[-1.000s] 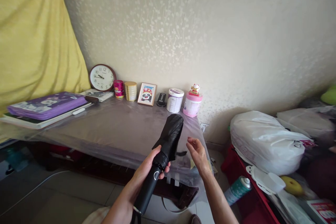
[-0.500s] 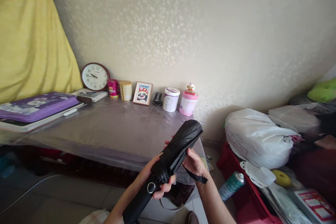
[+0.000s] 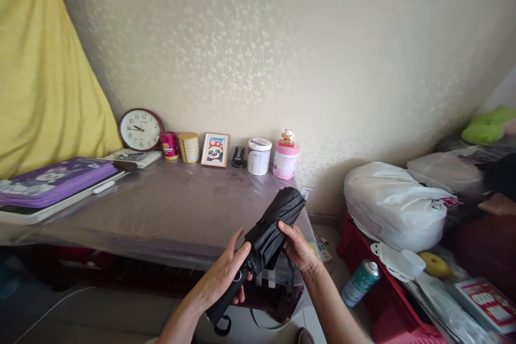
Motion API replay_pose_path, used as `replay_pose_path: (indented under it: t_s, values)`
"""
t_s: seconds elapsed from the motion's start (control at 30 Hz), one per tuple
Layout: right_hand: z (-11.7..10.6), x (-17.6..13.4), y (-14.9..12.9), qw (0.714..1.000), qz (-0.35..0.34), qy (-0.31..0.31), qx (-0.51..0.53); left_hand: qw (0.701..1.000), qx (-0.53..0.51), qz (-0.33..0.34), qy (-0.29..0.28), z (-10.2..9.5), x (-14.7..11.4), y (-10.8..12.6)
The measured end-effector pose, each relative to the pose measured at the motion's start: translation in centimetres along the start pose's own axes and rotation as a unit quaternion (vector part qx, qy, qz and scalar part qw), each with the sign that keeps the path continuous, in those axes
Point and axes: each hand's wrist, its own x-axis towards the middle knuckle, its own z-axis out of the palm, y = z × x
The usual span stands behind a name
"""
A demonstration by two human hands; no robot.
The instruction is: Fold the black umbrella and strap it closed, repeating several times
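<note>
A folded black umbrella (image 3: 271, 231) slants up and to the right in front of the table's near edge, its handle toward me. My left hand (image 3: 226, 271) wraps the handle near its round silver-ringed button, thumb along the upper side and some fingertips showing beneath. Higher up, my right hand (image 3: 297, 247) grips the folded canopy from the right, thumb on top; its other fingers are partly hidden behind the cloth. A black strap hangs beside the right hand, and a wrist loop dangles from the handle's end.
Along the back of the plastic-covered table (image 3: 173, 199) stand a clock (image 3: 141, 129), a panda picture (image 3: 215, 149) and several tins. A purple case (image 3: 56, 180) lies at left. To the right, a red bin (image 3: 387, 301) borders a spray can (image 3: 360, 282) and a white bag (image 3: 393, 207).
The umbrella has turned in my hands and its handle end has shifted right. My left thumb now lies over the handle's top, and the right thumb presses on the canopy.
</note>
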Motion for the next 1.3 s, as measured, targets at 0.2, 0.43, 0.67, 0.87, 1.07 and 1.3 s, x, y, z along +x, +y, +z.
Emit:
replay_pose_path:
  t_s: [0.2,0.43,0.67,0.87,1.07,1.3]
  values:
    - [0.5,-0.2,-0.4,0.999,0.028,0.016,0.029,0.99,0.106,0.055,0.07,0.8,0.5,-0.5]
    - [-0.1,-0.2,-0.5,0.994,0.075,0.071,0.033,0.962,0.182,0.126,0.158,1.2,0.8,-0.7]
    - [-1.0,-0.4,-1.1,0.996,0.041,0.072,0.026,0.992,0.066,0.09,0.066,1.2,0.7,-0.3]
    - [-0.9,-1.0,-1.8,0.998,0.034,0.04,0.028,0.999,-0.05,-0.004,0.015,2.0,0.3,0.5]
    - [-0.3,-0.4,-0.5,0.998,0.019,0.056,0.015,0.997,-0.026,-0.062,0.033,2.0,-0.2,1.2]
    - [0.4,0.3,0.6,0.994,0.022,0.1,0.044,0.906,0.367,0.122,0.175,1.2,-1.4,-0.3]
